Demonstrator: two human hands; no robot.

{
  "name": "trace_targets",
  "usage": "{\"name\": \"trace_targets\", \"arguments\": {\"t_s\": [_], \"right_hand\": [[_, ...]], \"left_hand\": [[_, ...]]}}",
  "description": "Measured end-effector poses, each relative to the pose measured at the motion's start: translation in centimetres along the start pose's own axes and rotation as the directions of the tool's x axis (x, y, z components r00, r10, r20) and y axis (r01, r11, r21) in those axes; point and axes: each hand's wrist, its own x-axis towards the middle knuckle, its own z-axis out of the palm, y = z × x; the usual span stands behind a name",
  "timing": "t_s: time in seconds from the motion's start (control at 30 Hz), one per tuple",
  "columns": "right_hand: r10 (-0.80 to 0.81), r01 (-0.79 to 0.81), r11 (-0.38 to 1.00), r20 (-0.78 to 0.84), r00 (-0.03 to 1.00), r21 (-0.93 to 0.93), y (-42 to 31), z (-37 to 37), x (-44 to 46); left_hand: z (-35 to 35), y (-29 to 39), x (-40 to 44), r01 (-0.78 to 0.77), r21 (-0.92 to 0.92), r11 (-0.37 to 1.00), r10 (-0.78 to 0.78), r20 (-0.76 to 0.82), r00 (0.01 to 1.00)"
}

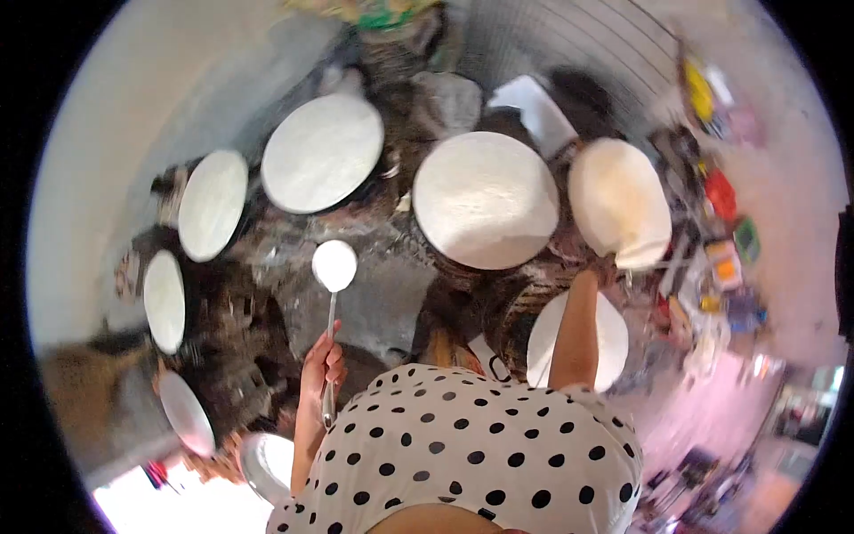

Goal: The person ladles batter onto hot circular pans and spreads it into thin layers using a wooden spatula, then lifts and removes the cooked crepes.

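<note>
My left hand [323,363] is wrapped around the long metal handle of a ladle [334,265]. White batter fills the ladle's round bowl, held over the dark stove top. My right forearm [576,334] reaches forward across a round white sheet [609,343] at the lower right. At its end my right hand [600,275] is small and blurred, by the lower edge of a tan-patched round flatbread [620,200]. That flatbread's lower right edge looks folded. The right fingers are hidden, and contact with the bread cannot be made out.
Round pans with white batter sheets curve around the stove: one in the middle [486,200], one further left [323,153], and several smaller-looking ones along the left. A metal basin [267,463] stands at lower left. Assorted containers and a red item [720,195] lie to the right.
</note>
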Motion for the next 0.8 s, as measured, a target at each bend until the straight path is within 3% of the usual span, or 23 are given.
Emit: {"name": "trace_targets", "arguments": {"t_s": [0.07,0.13,0.17,0.2,0.27,0.3,0.33,0.37,0.43,0.47,0.5,0.53,0.57,0.6,0.63,0.7,0.73,0.77,0.8], "right_hand": [[-0.247,0.246,0.969,0.109,0.963,0.021,-1.9,-0.2,-7.0],[-0.37,0.358,0.928,0.382,0.847,0.105,-3.1,-0.4,-15.6],[-0.378,0.37,0.919,0.566,0.733,0.135,-3.3,-0.3,-21.0],[-0.354,0.369,0.916,0.747,0.563,0.156,-3.1,-0.4,-25.9],[-0.243,0.367,0.912,0.961,0.129,0.182,-2.9,-1.4,-34.4],[-0.113,0.318,0.935,0.983,-0.144,0.154,-2.7,-1.5,-37.6],[0.033,0.305,0.947,0.915,-0.403,0.1,-2.3,-1.5,-41.1],[0.056,0.344,0.928,0.861,-0.506,0.142,-1.7,-1.7,-43.9],[0.221,0.481,0.845,0.667,-0.711,0.233,-1.2,-2.3,-49.3],[0.252,0.498,0.822,0.608,-0.753,0.276,-1.7,-3.5,-52.5],[0.323,0.552,0.778,0.563,-0.76,0.3,-2.5,-4.8,-55.8],[0.388,0.602,0.731,0.529,-0.755,0.323,-2.6,-6.1,-58.9],[0.411,0.613,0.703,0.497,-0.764,0.36,-1.0,-6.4,-61.6],[0.299,0.479,0.662,0.382,-0.874,0.577,1.6,-6.3,-64.2],[0.208,0.31,0.577,0.231,-0.95,0.756,3.6,-7.4,-67.4],[0.347,0.344,0.552,0.166,-0.923,0.759,5.2,-11.3,-73.7],[0.413,0.358,0.537,0.132,-0.901,0.764,6.0,-13.4,-76.9],[0.589,0.581,0.5,0.239,-0.772,0.642,3.9,-18.6,-80.8],[0.624,0.538,0.352,0.236,-0.745,0.766,5.2,-20.4,-84.1]], "left_hand": [[-2.0,-0.4,-2.5,-0.076,0.186,0.98,0.071,0.032,0.997],[-5.8,-2.0,-7.0,-0.18,0.044,0.983,0.178,0.055,0.982],[-7.9,-2.0,-8.2,-0.213,-0.12,0.97,0.223,0.076,0.972],[-9.3,-3.5,-9.9,-0.258,-0.284,0.923,0.294,0.091,0.951],[-10.6,-4.5,-11.9,-0.384,-0.407,0.829,0.435,0.037,0.899],[-10.9,-4.5,-12.7,-0.427,-0.401,0.81,0.453,-0.033,0.891],[-12.5,-5.0,-12.9,-0.463,-0.542,0.701,0.49,-0.105,0.865],[-14.6,-5.7,-13.3,-0.396,-0.718,0.572,0.494,-0.084,0.865],[-18.2,-8.0,-15.2,-0.435,-0.84,0.323,0.544,-0.212,0.812],[-20.5,-9.2,-16.4,-0.449,-0.864,0.226,0.6,-0.24,0.763],[-22.3,-10.3,-18.1,-0.636,-0.724,0.268,0.602,-0.389,0.697],[-23.9,-10.6,-20.5,-0.779,-0.44,0.446,0.565,-0.537,0.627],[-26.3,-11.6,-21.9,-0.804,-0.209,0.556,0.536,-0.65,0.539],[-29.0,-12.7,-22.7,-0.752,0.016,0.659,0.517,-0.737,0.436],[-32.8,-13.3,-24.4,-0.756,-0.025,0.654,0.459,-0.782,0.423],[-39.8,-14.2,-23.9,-0.776,-0.083,0.625,0.352,-0.857,0.376],[-44.8,-14.4,-23.8,-0.833,-0.115,0.541,0.373,-0.855,0.361],[-49.2,-14.0,-24.1,-0.844,-0.155,0.513,0.347,-0.862,0.369],[-52.8,-13.4,-24.7,-0.834,-0.174,0.524,0.326,-0.863,0.385]]}}
